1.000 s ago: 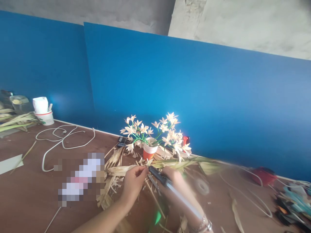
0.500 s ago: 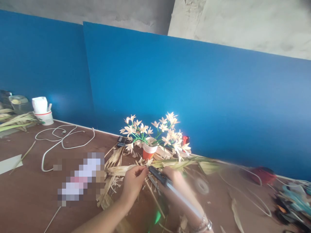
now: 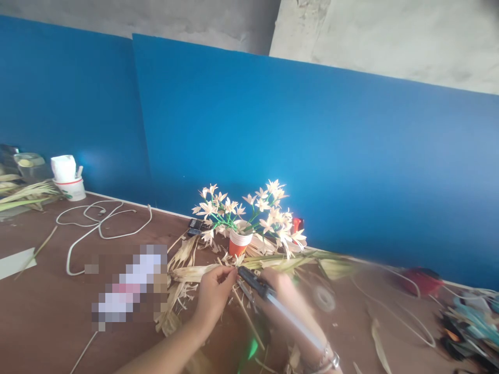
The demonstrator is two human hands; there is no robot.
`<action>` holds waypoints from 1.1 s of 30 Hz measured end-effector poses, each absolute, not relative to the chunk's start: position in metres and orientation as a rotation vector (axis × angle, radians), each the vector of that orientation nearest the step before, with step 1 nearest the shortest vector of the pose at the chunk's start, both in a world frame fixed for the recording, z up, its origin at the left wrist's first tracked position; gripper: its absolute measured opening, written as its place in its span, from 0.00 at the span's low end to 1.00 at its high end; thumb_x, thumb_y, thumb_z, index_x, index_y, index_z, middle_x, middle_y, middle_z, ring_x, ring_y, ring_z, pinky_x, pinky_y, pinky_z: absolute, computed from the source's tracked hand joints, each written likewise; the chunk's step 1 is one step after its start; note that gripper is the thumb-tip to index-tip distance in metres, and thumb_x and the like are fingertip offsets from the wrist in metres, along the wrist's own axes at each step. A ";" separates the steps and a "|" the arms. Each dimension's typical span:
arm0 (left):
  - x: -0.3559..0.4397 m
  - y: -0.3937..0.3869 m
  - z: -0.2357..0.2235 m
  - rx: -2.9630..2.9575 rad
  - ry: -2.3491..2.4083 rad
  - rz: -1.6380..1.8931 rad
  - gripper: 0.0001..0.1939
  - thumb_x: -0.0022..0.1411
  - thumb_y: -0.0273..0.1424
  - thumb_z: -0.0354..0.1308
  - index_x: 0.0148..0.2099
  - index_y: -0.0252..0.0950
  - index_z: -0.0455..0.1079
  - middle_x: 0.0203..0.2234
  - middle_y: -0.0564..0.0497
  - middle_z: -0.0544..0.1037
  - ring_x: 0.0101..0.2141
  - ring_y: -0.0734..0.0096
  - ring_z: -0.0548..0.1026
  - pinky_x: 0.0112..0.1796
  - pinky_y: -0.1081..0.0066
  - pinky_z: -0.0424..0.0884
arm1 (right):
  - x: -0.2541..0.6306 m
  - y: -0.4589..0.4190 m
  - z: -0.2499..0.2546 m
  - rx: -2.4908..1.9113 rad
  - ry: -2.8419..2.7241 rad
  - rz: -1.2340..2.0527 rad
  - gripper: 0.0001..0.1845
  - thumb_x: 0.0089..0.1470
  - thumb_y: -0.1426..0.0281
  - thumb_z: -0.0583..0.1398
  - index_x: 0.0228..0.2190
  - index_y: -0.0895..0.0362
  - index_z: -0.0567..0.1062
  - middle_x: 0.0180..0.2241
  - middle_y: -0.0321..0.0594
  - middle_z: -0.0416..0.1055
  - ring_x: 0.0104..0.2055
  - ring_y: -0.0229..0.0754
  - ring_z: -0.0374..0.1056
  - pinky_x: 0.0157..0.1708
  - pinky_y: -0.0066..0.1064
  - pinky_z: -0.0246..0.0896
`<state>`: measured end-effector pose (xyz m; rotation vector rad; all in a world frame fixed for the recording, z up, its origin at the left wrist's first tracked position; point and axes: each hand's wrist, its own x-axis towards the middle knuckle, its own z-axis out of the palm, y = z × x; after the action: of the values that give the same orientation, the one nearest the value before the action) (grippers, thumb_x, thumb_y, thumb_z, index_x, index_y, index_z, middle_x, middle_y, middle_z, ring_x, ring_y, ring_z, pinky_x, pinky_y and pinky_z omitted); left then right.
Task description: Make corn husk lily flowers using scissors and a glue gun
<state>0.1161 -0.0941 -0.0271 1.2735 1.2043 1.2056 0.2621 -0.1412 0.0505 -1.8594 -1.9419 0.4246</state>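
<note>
On the brown worktop we listed, left to right: one red-banded white tub, upright; one white cable, loosely looped; dried husks. Left hand: fingers pinched together; anything between them we could not make out. One orange-and-white paper cup, just beyond, bearing pale flowers on green stems. One black glue gun, nozzle just beside the left fingertips, gripped by the right hand's blurred fingers. One clear tape roll.
</note>
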 end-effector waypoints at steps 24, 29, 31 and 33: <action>0.115 -0.094 -0.025 1.293 1.209 1.233 0.19 0.51 0.45 0.58 0.31 0.33 0.77 0.21 0.49 0.78 0.23 0.65 0.73 0.23 0.73 0.64 | 0.265 -0.141 0.050 -1.846 -1.968 0.424 0.05 0.44 0.74 0.57 0.20 0.58 0.67 0.23 0.36 0.68 0.24 0.36 0.61 0.23 0.25 0.49; 0.116 -0.095 -0.022 1.271 1.194 1.206 0.20 0.52 0.46 0.57 0.32 0.34 0.77 0.20 0.50 0.78 0.22 0.66 0.73 0.21 0.73 0.63 | 0.271 -0.139 0.046 -1.824 -1.974 0.434 0.04 0.45 0.71 0.58 0.21 0.57 0.69 0.22 0.36 0.68 0.23 0.37 0.61 0.23 0.26 0.50; 0.115 -0.095 -0.022 1.277 1.180 1.211 0.20 0.53 0.46 0.57 0.34 0.34 0.77 0.22 0.49 0.78 0.24 0.64 0.74 0.22 0.73 0.65 | 0.272 -0.138 0.042 -1.810 -1.935 0.452 0.06 0.46 0.69 0.58 0.21 0.57 0.69 0.22 0.36 0.69 0.23 0.37 0.62 0.23 0.26 0.51; 0.114 -0.095 -0.022 1.310 1.161 1.239 0.18 0.54 0.44 0.57 0.35 0.34 0.77 0.24 0.48 0.79 0.27 0.62 0.75 0.25 0.72 0.67 | 0.273 -0.137 0.038 -1.785 -1.843 0.542 0.08 0.48 0.66 0.57 0.22 0.58 0.71 0.22 0.36 0.70 0.24 0.39 0.63 0.23 0.27 0.53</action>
<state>0.1143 -0.0947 -0.0222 1.3096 1.1612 1.2389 0.2729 -0.1367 0.0379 -1.7845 -1.8428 0.5419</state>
